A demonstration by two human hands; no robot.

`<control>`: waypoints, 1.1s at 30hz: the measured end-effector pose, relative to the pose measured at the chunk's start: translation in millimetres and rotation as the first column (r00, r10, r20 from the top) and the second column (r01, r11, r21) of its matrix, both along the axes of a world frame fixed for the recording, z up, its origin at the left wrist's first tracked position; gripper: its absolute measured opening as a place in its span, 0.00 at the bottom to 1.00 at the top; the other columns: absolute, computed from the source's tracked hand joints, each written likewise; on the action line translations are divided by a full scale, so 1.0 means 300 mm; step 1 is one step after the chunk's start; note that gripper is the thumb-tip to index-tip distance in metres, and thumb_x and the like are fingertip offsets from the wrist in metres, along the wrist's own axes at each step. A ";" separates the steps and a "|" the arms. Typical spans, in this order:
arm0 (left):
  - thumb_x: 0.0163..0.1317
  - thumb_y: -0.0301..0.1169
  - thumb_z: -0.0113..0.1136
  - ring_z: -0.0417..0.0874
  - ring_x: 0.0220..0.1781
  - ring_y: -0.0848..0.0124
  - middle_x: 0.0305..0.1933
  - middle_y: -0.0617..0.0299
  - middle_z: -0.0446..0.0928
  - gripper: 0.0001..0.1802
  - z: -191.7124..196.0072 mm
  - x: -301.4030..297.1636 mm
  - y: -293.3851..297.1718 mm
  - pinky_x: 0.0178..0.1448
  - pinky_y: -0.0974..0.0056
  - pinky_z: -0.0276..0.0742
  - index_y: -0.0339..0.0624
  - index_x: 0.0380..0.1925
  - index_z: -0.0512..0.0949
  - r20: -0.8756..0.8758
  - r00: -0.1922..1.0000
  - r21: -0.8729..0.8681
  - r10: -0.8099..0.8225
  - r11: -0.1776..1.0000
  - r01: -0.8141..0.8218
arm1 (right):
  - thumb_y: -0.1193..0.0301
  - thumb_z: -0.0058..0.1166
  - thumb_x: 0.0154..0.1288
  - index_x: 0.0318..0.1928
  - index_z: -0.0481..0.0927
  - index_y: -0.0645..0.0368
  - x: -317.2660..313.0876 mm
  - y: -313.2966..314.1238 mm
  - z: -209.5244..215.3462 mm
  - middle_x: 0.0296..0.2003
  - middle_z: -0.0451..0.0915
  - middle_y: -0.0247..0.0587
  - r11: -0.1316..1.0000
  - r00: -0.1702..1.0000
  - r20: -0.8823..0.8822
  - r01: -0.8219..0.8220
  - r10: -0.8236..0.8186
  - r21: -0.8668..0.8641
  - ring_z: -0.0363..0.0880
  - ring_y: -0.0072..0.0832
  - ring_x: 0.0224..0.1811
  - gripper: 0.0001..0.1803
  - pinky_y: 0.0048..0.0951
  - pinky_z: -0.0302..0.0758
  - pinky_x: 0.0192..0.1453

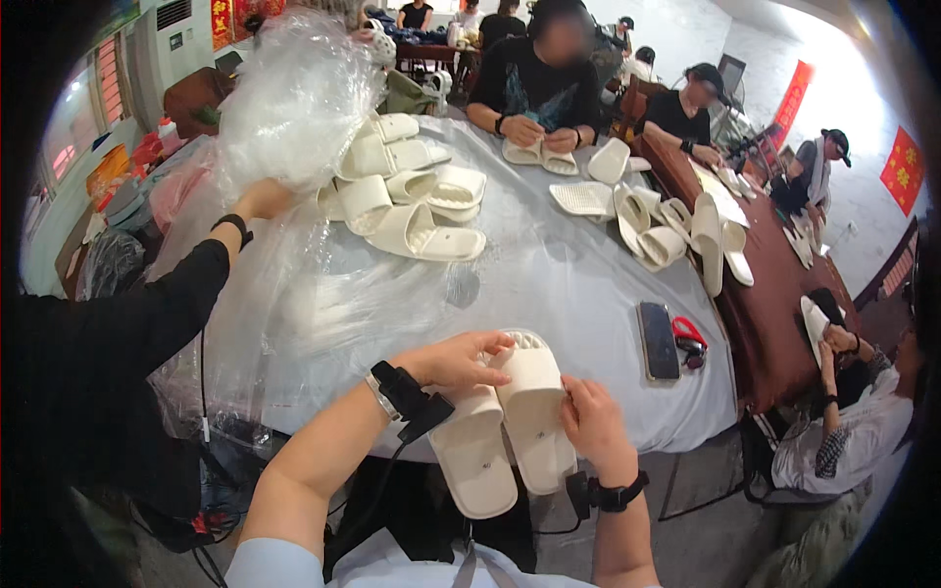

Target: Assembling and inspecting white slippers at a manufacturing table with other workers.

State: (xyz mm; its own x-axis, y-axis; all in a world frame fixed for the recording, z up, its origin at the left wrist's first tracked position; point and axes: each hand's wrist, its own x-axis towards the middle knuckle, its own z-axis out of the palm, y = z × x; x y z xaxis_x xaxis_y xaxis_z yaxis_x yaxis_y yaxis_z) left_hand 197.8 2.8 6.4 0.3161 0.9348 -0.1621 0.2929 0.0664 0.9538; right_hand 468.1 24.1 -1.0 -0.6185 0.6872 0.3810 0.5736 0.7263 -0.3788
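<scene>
A pair of cream slide slippers is in front of me at the table's near edge, side by side with toes pointing away. My left hand (459, 361) reaches across the left slipper (475, 465), its bent fingers against the strap of the right slipper (541, 446). My right hand (595, 419) grips the outer side of that right slipper by the strap, thumb and fingers closed on the edge. Both heels hang over the table's near edge. Part of the left slipper's strap is hidden beneath my left hand.
A heap of cream slippers (421, 230) lies ahead, beside clear plastic bags (294, 108) touched by another person's hand (263, 199). More slippers (652, 235) lie far right. A phone (658, 340) and red-handled scissors (690, 333) rest on the right. Several people work around the tables.
</scene>
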 end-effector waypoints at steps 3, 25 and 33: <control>0.58 0.38 0.66 0.73 0.57 0.66 0.56 0.50 0.72 0.37 0.010 0.008 0.006 0.61 0.64 0.69 0.36 0.64 0.63 -0.040 0.999 -0.024 0.007 1.000 -0.008 | 0.75 0.54 0.57 0.50 0.75 0.61 -0.001 0.000 -0.009 0.31 0.77 0.44 0.999 0.999 -0.029 -0.041 0.041 0.015 0.76 0.44 0.37 0.18 0.40 0.74 0.40; 0.64 0.39 0.58 0.72 0.55 0.72 0.51 0.63 0.74 0.20 0.435 -0.505 0.190 0.59 0.50 0.68 0.46 0.54 0.70 0.658 0.476 0.108 0.583 0.553 -0.826 | 0.66 0.56 0.63 0.34 0.81 0.61 0.098 0.066 -0.092 0.27 0.80 0.46 0.994 0.935 -0.336 0.107 -0.109 -0.025 0.78 0.45 0.33 0.10 0.40 0.74 0.37; 0.64 0.41 0.58 0.72 0.50 0.73 0.50 0.72 0.73 0.16 0.235 -0.370 0.117 0.55 0.55 0.66 0.53 0.50 0.72 0.570 0.605 0.008 0.556 0.732 -0.681 | 0.64 0.57 0.62 0.33 0.80 0.60 0.081 0.086 -0.048 0.25 0.78 0.43 0.995 0.986 -0.135 0.102 -0.098 0.018 0.77 0.43 0.32 0.11 0.40 0.73 0.37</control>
